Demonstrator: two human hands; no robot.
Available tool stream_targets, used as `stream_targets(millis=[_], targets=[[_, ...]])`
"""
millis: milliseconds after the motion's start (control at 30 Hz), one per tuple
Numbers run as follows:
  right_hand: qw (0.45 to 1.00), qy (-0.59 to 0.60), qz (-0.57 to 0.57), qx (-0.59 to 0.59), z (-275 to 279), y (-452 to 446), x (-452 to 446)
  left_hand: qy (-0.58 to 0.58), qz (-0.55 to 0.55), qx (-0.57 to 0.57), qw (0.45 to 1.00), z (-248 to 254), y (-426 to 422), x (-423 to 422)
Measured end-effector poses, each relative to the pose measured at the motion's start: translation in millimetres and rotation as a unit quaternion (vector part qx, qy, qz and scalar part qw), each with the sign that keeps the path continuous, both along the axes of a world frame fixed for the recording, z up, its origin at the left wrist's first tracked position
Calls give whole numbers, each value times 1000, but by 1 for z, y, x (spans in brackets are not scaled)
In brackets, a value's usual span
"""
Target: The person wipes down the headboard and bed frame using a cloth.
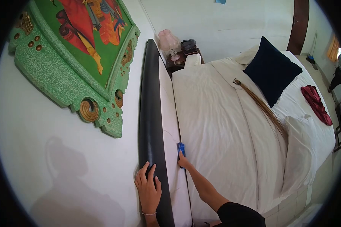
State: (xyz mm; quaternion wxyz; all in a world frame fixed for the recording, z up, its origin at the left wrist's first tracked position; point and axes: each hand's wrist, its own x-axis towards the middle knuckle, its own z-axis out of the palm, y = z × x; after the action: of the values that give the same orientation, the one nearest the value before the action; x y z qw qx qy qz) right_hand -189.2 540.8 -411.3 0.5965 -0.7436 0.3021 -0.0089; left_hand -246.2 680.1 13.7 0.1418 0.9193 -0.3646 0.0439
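My left hand (pixel 148 187) lies on the black padded top of the headboard (pixel 149 109), its fingers spread and a thin bracelet at the wrist. Lower and to the right, my right hand (pixel 183 161) grips a small blue cloth (pixel 181 148), which looks bunched and patterned. The cloth is against the pale inner face of the headboard (pixel 169 128), by the gap where the mattress starts. My right fingers are partly hidden by the cloth and the hand itself.
The bed with a white sheet (pixel 212 125) carries a dark blue cushion (pixel 273 72), a stick broom (pixel 259 102), a white pillow (pixel 301 151) and dark red fabric (pixel 316 105). A pink lamp (pixel 169 41) stands on the bedside table (pixel 175 64). A green-framed painting (pixel 68 79) hangs on the left wall.
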Motion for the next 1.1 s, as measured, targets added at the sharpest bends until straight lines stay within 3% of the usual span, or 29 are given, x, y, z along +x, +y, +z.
stream_targets(millis=[67,167,300,467,533,600,633,733,800,933,1100], targets=[[1000,-5,6,17,-3,7,-16,0,2,3,1000,2,-1,0],[990,31,35,135,32,16,-48,2,4,5,1000,0,0,0],[992,-66,8,103,64,7,-52,3,3,3,1000,1,-1,-1],[990,-122,-15,74,84,-29,7,-4,4,12,1000,1,-1,-1],[987,-139,-28,70,76,-46,31,-13,2,19,1000,1,-2,-1],[995,-35,18,97,60,-62,49,5,3,-1,1000,3,-3,-1],[995,-92,23,21,21,-60,59,1,6,0,1000,4,-3,-1],[996,-70,37,-29,-4,-50,55,2,3,2,1000,4,-3,0],[998,-61,17,4,-26,-39,45,7,-2,2,1000,4,-2,0],[997,-46,6,54,-26,-17,9,1,2,10,1000,4,-2,0],[997,-60,31,31,-43,17,-25,-3,-1,6,1000,1,-1,0]])
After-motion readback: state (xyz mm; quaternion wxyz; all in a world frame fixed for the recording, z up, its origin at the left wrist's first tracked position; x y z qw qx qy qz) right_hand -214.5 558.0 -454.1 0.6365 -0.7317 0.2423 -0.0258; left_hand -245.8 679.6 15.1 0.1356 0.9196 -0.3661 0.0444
